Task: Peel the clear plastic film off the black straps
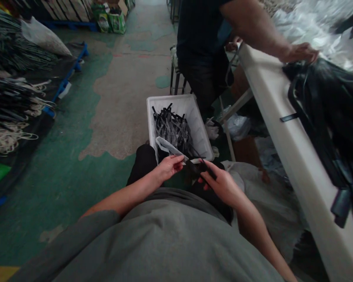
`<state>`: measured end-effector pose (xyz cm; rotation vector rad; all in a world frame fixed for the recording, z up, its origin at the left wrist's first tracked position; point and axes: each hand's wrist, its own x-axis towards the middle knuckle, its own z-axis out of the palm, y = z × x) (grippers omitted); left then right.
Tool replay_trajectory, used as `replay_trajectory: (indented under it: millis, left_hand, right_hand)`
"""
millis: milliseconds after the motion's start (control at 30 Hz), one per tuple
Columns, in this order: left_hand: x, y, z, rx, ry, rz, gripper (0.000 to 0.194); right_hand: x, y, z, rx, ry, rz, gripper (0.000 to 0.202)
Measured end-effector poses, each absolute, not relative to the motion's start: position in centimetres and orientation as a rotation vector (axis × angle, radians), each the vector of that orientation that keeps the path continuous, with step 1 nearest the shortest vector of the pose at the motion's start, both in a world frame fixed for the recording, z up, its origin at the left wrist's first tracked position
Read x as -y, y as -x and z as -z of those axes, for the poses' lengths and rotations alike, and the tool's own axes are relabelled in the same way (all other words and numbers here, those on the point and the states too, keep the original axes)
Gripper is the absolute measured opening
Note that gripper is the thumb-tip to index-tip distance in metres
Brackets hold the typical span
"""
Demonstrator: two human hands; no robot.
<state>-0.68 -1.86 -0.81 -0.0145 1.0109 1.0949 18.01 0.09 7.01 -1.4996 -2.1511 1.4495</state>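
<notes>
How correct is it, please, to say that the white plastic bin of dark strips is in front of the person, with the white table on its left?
Only the side is wrong: in the head view, the white table is to the right of the white plastic bin.

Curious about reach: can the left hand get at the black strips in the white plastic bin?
Probably yes: though the left hand holds a pale plastic strip, the strips lie beyond, in the open bin.
</notes>
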Motion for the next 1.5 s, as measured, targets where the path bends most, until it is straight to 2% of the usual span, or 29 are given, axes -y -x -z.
replay_trajectory:
  millis: [167, 367, 533, 700, 867, 1033, 1233, 1400, 1500]
  left_hand:
    - [2.0, 0.0, 0.6, -0.906, -0.015, -1.035, 0.012]
    - [1.7, 0.1, 0.6, -0.953, 0.045, -1.101, 0.011]
    - [1.9, -0.5, 0.3, -0.857, -0.011, -1.039, 0.013]
    - [1.7, -0.3, 0.2, -0.934, 0.028, -1.088, 0.011]
    - [1.8, -0.9, -0.1, -0.877, -0.054, -1.028, 0.015]
    - [1.4, -0.2, 0.0, -0.957, 0.001, -1.104, 0.013]
    - [1.6, -0.6, -0.1, -0.909, -0.061, -1.014, 0.017]
    - [1.3, 0.3, -0.2, -0.974, -0.036, -1.050, 0.015]
    - [1.2, 0.5, -0.2, -0.981, -0.057, -1.025, 0.012]
  right_hand:
    - [-0.4, -17.3, -7.2, 2.295, 1.602, -1.169, 0.049]
    - [-0.5, -17.2, -7.4, 2.251, 1.526, -1.297, 0.053]
    - [-0.4, -16.8, -7.4, 2.324, 1.612, -1.069, 0.050]
    - [-0.1, -17.7, -7.5, 2.228, 1.531, -1.274, 0.053]
    - [0.0, -17.7, -7.5, 2.238, 1.626, -1.133, 0.052]
    - [0.1, -18.1, -7.8, 2.207, 1.591, -1.257, 0.053]
    - [-0.1, -17.3, -7.2, 2.269, 1.649, -1.071, 0.053]
    - [0.1, -18.0, -7.3, 2.209, 1.571, -1.245, 0.042]
    - [0.4, -18.1, -7.4, 2.190, 1.587, -1.183, 0.030]
